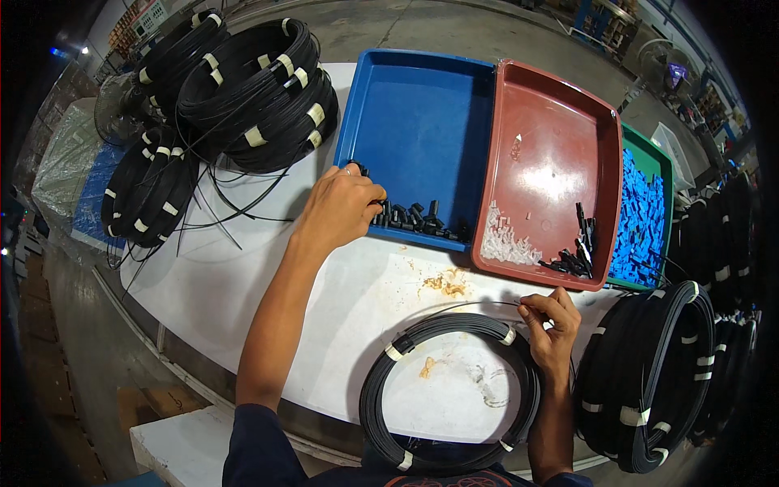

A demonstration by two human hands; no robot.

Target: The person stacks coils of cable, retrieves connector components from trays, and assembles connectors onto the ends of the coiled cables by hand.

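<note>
My left hand [339,207] reaches over the near left corner of a blue tray [426,122], its fingers curled down among small black plastic pieces [418,216]. Whatever its fingertips grip is hidden. My right hand [553,326] pinches the thin free end of a black cable [479,303], just in front of a red tray [560,146]. That cable belongs to a coil [375,390] bound with white tape, lying at the table's near edge beside my right forearm.
The red tray holds clear plastic pieces [507,239] and black ones [578,256]. A green tray [667,191] of blue pieces [637,231] adjoins it. Taped black coils stand at the far left [256,97] and right [645,373]. Yellowish scraps [445,284] lie on the white table [324,349].
</note>
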